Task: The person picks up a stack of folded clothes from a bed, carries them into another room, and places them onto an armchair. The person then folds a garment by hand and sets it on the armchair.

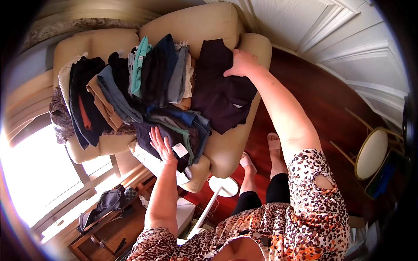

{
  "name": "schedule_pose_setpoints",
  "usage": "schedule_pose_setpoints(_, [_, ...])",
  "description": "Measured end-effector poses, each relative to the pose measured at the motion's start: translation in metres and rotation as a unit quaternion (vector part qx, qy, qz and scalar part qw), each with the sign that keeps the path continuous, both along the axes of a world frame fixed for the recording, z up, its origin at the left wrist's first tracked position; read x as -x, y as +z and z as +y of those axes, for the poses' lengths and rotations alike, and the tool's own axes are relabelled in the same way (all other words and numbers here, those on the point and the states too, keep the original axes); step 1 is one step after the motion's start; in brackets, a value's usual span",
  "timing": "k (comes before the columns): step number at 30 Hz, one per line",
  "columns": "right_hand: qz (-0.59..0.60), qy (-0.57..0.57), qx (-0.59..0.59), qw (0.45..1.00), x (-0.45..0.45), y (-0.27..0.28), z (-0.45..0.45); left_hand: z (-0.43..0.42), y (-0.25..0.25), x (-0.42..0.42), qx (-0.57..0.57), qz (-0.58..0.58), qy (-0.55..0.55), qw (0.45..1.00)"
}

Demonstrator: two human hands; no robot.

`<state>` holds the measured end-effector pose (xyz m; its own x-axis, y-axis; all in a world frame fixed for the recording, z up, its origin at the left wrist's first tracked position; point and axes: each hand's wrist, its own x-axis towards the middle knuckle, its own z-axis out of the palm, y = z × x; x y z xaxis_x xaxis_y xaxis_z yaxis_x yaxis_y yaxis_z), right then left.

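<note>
My left hand lies flat with its fingers stretched out on a folded dark garment. A white tag shows on that pile, just right of the hand. At the right, my right hand rests on the edge of a dark, purplish-black garment spread over the sofa's seat and arm. Its thumb is spread away from the fingers, whose tips are partly hard to make out. A small pale label shows on this garment. Between the hands are folded blue jeans and a grey-green folded piece.
Rows of folded clothes, among them a teal garment and tan trousers, cover the beige sofa. A bright window is at left. A white round-based stand, a round-topped stool and white panelling surround it.
</note>
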<state>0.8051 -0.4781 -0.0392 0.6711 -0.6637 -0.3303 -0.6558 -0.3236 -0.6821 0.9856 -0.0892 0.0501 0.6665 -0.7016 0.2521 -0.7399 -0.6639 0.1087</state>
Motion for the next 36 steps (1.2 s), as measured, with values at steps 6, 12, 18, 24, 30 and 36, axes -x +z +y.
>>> schedule_pose_setpoints(6, [-0.022,0.009,-0.089,0.996,0.006,-0.019,0.0,-0.005,0.001,0.0,0.005,-0.008,-0.001,1.0])
schedule_pose_setpoints(12, [-0.126,-0.002,-0.217,0.968,0.006,-0.064,-0.009,-0.003,-0.003,0.003,0.004,-0.005,0.002,1.0])
schedule_pose_setpoints(18, [-0.213,-0.029,-0.383,0.899,0.065,-0.049,0.025,0.001,0.001,0.0,0.009,-0.009,-0.01,1.0])
schedule_pose_setpoints(24, [-0.336,-0.119,-0.591,0.724,0.107,-0.043,0.062,0.006,0.004,0.003,0.009,-0.017,-0.014,1.0])
schedule_pose_setpoints(30, [-0.402,-0.043,-0.337,0.85,0.097,-0.01,0.13,0.011,-0.004,-0.002,0.013,-0.018,-0.006,1.0])
schedule_pose_setpoints(36, [-0.384,0.064,0.015,0.921,0.095,0.046,0.244,0.014,-0.002,-0.003,0.012,-0.032,-0.008,0.999])
